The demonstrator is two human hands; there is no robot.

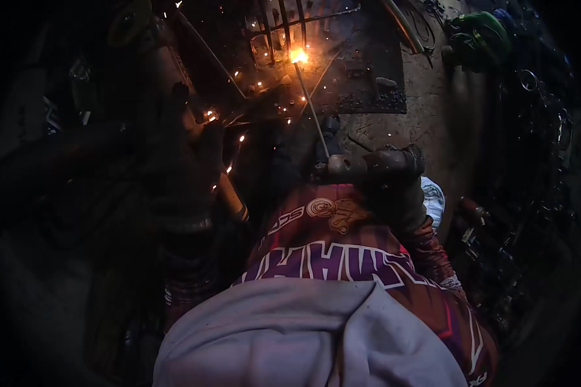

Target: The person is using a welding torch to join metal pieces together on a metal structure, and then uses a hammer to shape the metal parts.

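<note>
My gloved right hand (401, 188) is closed around an electrode holder (350, 166) just in front of my chest. From its jaw a thin welding rod (313, 111) slants up and away. At the rod's far tip a bright arc glows against a dark metal grille of bars (285, 29), and sparks scatter below it. My left hand (197, 158), in a dark glove, is further left, among the sparks. Its fingers are lost in shadow, so whether it grips anything does not show. Beside it lies an orange-brown cylinder (232, 197).
Under the grille is a dark plate (371, 87) on a brownish floor (426, 122). A green bundle (481, 40) sits at the far right. Cluttered metal pieces (484, 232) line the right side. A slanting bar (212, 55) stands left of the arc.
</note>
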